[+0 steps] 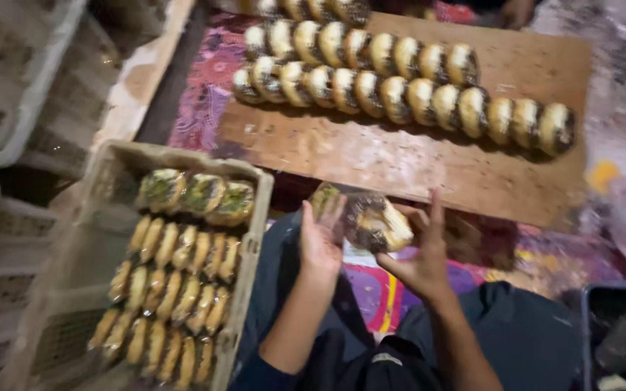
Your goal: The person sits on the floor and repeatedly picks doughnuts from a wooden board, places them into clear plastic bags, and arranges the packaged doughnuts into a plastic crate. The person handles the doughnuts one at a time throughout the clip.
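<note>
Left hand: the left hand (319,242) is up, palm turned inward, fingers (331,211) curled round a greenish bun (323,199) that pokes out above the fingertips.
Right hand: the right hand (418,253) is spread wide, fingers (436,210) fanned up and apart, and a dark-topped bun (374,223) rests against its thumb side.
Grip: the left is wrapped on its bun; the right is open-fingered, cradling rather than pinching, though motion blur makes the exact contact hard to call.
Between the hands: the two buns sit just beside each other, the dark one right of the left fingertips and left of the right fingers.
Axis: the dark-topped bun lies tilted, its long side running from the left fingers down toward the right palm.
Nearer hand: the left hand is the one closer to the crate (251,217), which lies to the left of and below its fingers.
Crate: three green-topped buns sit along its far end, with rows of pale pastries (175,289) on edge behind them, toward the person.
Board: the wooden board (414,163) lies beyond both sets of fingers, carrying long rows of buns (400,94) standing on edge.
Right hand to board: the bare near part of the board is just past the spread fingertips.
Below: the person's dark trousers (516,333) and a patterned cloth (208,80).
</note>
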